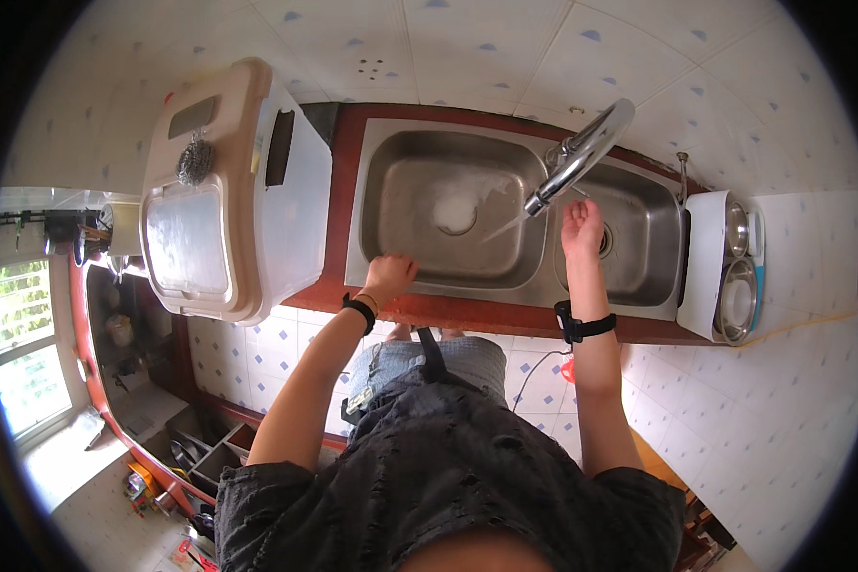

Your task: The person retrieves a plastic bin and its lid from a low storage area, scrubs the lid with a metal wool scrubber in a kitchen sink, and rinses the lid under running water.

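My left hand is at the near left corner of the larger steel basin, fingers curled down. Whether it grips the rim or anything else is hidden. Over the smaller right basin is my right hand, palm turned up and fingers slightly bent, with nothing seen in it. Its fingertips are just below a thin lever of the chrome faucet; contact cannot be made out. A stream of water runs from the spout into the larger basin, where whitish water lies around the drain.
Left of the sink stands a large lidded plastic bin with a steel wool scrubber on its lid. At the right end, a white rack holds metal bowls. A red counter edge runs along the front.
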Motion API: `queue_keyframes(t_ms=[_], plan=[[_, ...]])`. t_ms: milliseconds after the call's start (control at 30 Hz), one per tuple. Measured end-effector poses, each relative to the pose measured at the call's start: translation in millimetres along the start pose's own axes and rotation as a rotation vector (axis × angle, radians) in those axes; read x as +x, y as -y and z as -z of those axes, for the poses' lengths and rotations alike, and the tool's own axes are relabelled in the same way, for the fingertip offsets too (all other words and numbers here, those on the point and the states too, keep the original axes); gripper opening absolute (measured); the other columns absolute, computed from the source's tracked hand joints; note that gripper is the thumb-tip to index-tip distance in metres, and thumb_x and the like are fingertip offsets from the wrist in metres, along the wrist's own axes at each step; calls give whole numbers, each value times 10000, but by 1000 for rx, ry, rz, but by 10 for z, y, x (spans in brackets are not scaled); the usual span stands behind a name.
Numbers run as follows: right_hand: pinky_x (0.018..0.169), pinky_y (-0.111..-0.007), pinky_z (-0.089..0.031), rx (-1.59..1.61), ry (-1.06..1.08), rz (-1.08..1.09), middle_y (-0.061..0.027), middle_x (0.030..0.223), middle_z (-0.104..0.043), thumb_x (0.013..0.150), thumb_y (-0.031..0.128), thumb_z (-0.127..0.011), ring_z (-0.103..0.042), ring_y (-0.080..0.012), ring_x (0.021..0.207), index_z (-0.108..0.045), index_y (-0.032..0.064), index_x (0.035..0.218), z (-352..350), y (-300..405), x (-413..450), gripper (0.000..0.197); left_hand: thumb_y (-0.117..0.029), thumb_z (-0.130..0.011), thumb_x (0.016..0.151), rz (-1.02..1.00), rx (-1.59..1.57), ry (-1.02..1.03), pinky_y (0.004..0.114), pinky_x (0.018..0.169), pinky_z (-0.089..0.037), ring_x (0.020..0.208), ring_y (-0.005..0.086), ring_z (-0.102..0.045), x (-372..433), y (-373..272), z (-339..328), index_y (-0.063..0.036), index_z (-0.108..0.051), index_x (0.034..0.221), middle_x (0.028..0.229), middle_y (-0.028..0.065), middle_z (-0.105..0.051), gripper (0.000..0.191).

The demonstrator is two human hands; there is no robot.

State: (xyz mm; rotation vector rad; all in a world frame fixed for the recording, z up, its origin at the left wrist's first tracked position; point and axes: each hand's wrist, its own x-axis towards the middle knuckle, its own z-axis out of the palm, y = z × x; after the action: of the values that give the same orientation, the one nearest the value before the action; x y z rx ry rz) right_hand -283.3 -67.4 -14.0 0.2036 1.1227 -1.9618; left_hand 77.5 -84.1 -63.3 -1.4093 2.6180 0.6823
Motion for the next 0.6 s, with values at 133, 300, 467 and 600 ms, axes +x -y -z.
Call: queue_keyframes(t_ms=[133, 300, 467, 600], plan=[[800, -285, -439, 60, -35, 75, -6, 815, -512, 871, 103, -535, -524, -131, 787, -503, 60, 860, -190, 77, 56, 55, -260, -502, 842, 29, 58, -170, 413, 595, -491, 642, 300, -621, -19, -122, 26, -78, -631, 633, 663, 121, -634, 306], [843, -340, -463, -233, 67, 169, -79, 966, -547, 929, 188, -429, -550, -196, 908, -502, 11, 1027, -617, 262, 229, 215, -232, -536, 810, 15, -6, -237, 422, 594, -483, 629, 303, -610, -6, -97, 48, -77, -613, 607, 645, 124, -619, 266], [872, -316, -450, -222, -28, 202, -52, 1122, -541, 966, 272, -405, -535, -160, 984, -483, 71, 1206, -376, -89, 81, 323, -225, -539, 800, -13, -41, -291, 409, 590, -474, 608, 291, -603, -17, -84, 17, -85, -600, 595, 628, 113, -615, 255], [634, -277, -422, -592, -35, -91, -9, 817, -494, 889, 185, -492, -493, -112, 727, -492, 73, 1058, 419, -1214, 54, 203, -202, -562, 786, -19, -88, -308, 416, 582, -471, 619, 292, -591, 3, -104, 13, -79, -575, 618, 630, 105, -597, 209]])
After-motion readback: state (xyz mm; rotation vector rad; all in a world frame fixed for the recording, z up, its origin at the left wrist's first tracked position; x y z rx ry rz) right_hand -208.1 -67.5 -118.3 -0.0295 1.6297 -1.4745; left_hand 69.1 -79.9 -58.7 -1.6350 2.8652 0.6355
